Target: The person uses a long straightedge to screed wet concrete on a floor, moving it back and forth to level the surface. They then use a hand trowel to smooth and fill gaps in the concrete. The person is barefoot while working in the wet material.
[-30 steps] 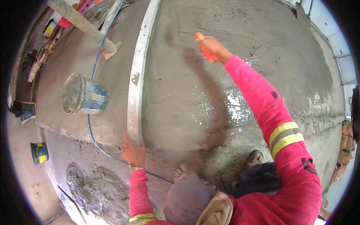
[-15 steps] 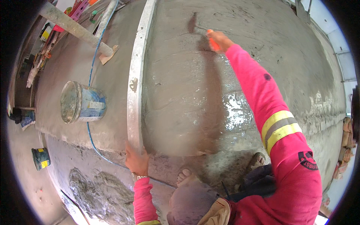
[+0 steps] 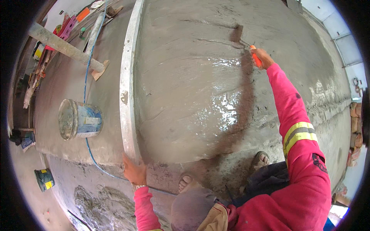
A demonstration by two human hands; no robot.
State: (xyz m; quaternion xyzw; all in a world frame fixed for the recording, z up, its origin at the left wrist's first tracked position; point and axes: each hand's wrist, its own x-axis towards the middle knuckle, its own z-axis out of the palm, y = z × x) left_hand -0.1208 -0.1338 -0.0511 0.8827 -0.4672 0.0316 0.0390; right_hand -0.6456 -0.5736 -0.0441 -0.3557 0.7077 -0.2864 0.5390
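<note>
My right hand (image 3: 262, 57) grips the orange handle of a trowel (image 3: 257, 58), whose dark blade rests on wet grey cement (image 3: 181, 96) toward the upper right of the surface, casting a shadow. My left hand (image 3: 134, 170) is wrapped round the near end of a long, pale straightedge (image 3: 128, 77) that runs away from me along the left side of the wet patch. My sandalled feet (image 3: 185, 184) are close by, below the edge of the cement.
Left of the straightedge are a dirty bucket (image 3: 83, 119), a blue hose (image 3: 87, 148) and a round pole (image 3: 65, 48) on a wooden foot. Assorted tools and crates (image 3: 67, 27) lie farther left. A dark green bucket (image 3: 44, 179) sits lower left; brown stacked bags (image 3: 355, 134) are at the far right.
My right hand has moved rightward across the cement with the trowel. My left hand stays on the straightedge. The whole view has shifted slightly.
</note>
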